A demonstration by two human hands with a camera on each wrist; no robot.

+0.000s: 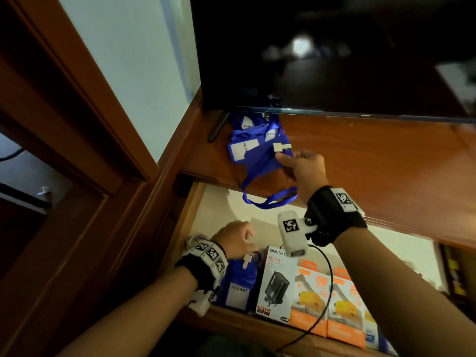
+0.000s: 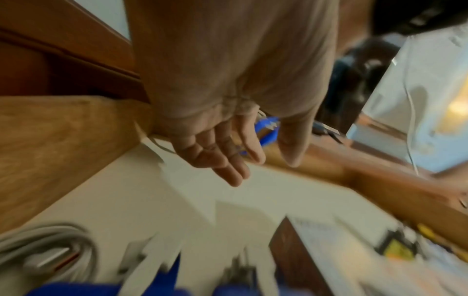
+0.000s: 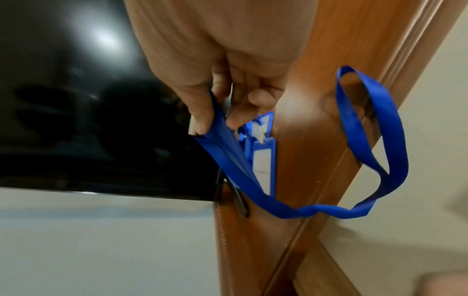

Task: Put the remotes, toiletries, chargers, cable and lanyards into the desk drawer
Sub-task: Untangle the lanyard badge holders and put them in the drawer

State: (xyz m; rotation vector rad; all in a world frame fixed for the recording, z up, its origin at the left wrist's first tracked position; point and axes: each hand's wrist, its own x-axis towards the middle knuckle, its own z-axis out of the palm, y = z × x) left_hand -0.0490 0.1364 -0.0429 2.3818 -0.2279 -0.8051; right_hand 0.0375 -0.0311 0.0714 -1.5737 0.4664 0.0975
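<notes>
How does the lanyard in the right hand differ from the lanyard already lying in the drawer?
The held lanyard is on the desk top, its strap pinched by the right hand; the drawer lanyard lies inside the drawer, below the open left hand. The held lanyard's strap loop hangs over the desk edge; the drawer lanyard's strap is bunched beside a charger box. Both are blue with a white-label badge.

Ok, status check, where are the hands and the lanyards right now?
Right hand pinches a blue lanyard above the desk top. Left hand open, inside the drawer. More lanyards on the desk. Nothing blocking.
</notes>
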